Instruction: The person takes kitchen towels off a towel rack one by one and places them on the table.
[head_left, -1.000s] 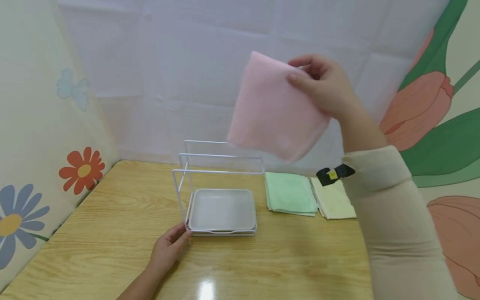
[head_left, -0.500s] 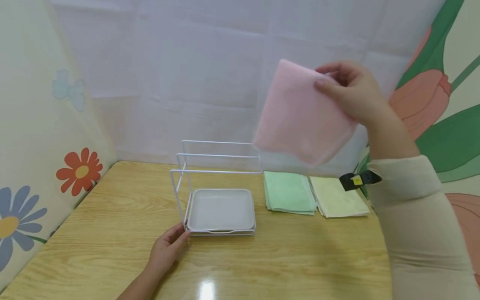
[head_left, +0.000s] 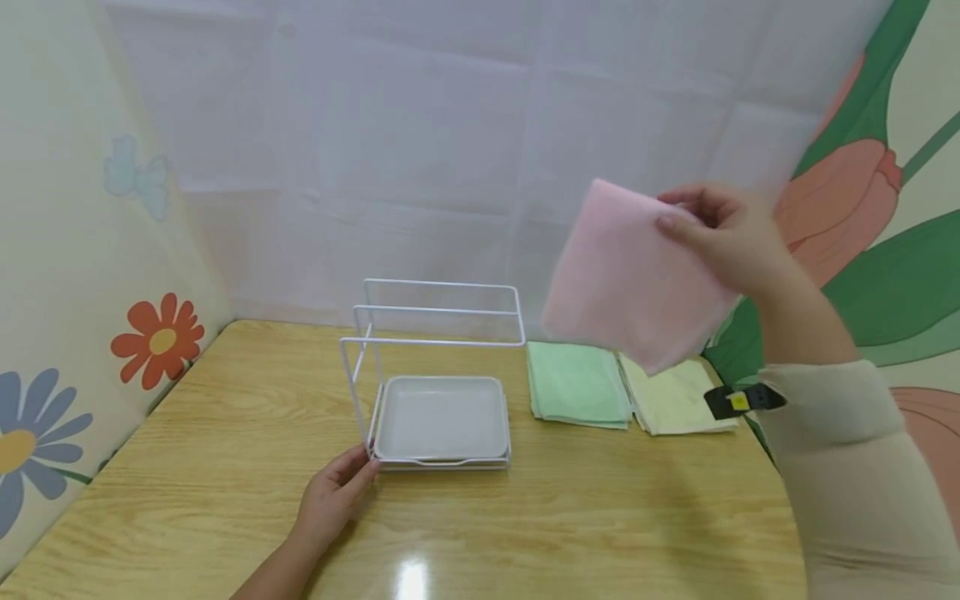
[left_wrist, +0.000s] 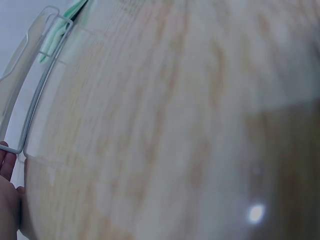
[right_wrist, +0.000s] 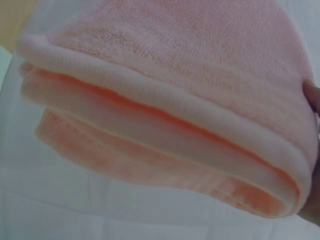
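My right hand [head_left: 738,237] pinches a folded pink towel [head_left: 637,275] by its upper right edge and holds it up in the air. The towel hangs in front of the folded yellow towel [head_left: 678,398] and overlaps it in the head view. Its stacked layers show close up in the right wrist view, where the pink towel [right_wrist: 165,115] fills most of the picture. At the table's middle stands a white wire rack [head_left: 438,342] with a shallow white tray [head_left: 442,417] in its base. My left hand [head_left: 333,496] grips the rack's front left corner between thumb and fingers.
A folded green towel [head_left: 577,385] lies on the wooden table [head_left: 225,467] right of the rack, beside the yellow one. Behind the table hangs a white sheet [head_left: 420,150]. Painted walls with flowers flank it on both sides.
The right hand has carried the pink towel rightward, then down, away from above the rack toward the yellow towel. The left hand stays at the rack's corner.
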